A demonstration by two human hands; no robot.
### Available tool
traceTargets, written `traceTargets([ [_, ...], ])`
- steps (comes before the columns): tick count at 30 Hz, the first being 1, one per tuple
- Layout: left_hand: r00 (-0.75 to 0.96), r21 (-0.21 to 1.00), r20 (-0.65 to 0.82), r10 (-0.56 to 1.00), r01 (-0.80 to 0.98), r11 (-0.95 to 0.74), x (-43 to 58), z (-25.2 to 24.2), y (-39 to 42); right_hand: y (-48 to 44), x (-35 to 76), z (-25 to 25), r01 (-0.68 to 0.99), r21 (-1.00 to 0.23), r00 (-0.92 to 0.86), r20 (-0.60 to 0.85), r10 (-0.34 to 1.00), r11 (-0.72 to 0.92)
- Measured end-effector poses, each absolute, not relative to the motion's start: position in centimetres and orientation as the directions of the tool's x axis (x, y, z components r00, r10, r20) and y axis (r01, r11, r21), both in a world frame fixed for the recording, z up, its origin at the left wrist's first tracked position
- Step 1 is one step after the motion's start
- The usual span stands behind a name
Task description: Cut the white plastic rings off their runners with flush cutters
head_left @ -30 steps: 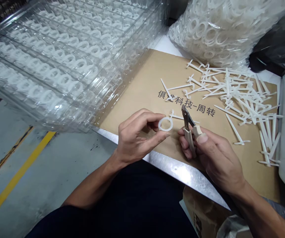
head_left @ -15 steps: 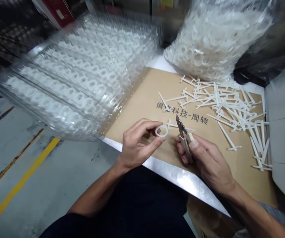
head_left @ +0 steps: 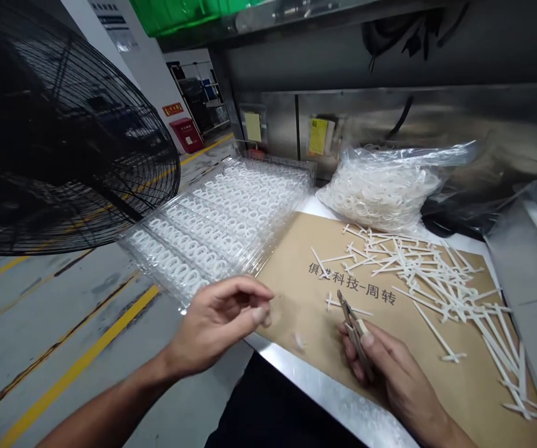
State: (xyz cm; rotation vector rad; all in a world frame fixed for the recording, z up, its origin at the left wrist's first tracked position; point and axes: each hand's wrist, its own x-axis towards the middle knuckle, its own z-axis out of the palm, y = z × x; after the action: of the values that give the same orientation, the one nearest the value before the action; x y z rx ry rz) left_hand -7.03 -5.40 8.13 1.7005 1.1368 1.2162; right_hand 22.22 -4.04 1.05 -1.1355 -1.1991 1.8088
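The right hand [head_left: 392, 367] is closed around a pair of side cutters [head_left: 354, 330] with beige grips, its thumb across one grip and the steel jaws pointing up and away. It rests over the near part of a brown cardboard sheet [head_left: 291, 311] laid on a steel bench [head_left: 324, 401]. The left hand [head_left: 216, 323] sits just off the sheet's near-left edge, fingers loosely curled, gripping nothing that shows. Between the hands, a small white blur [head_left: 299, 341] shows over the sheet, too blurred to name. A loose heap of white plastic sprues [head_left: 429, 280] covers the sheet's right half. Just beyond its far edge sits a clear plastic bag [head_left: 380, 193] stuffed with white plastic rings. Left of the sheet, stacked clear trays [head_left: 216, 224] hold rows of similar rings.
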Motion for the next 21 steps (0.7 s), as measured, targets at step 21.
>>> traceTargets([
  [21, 0.062, 0.781, 0.408, 0.911, 0.494, -0.383, -4.5, 1.6, -4.6, -3.6, 22.4, 1.7, -0.174, -0.93, -0.378, -0.24, 0.894, -0.323],
])
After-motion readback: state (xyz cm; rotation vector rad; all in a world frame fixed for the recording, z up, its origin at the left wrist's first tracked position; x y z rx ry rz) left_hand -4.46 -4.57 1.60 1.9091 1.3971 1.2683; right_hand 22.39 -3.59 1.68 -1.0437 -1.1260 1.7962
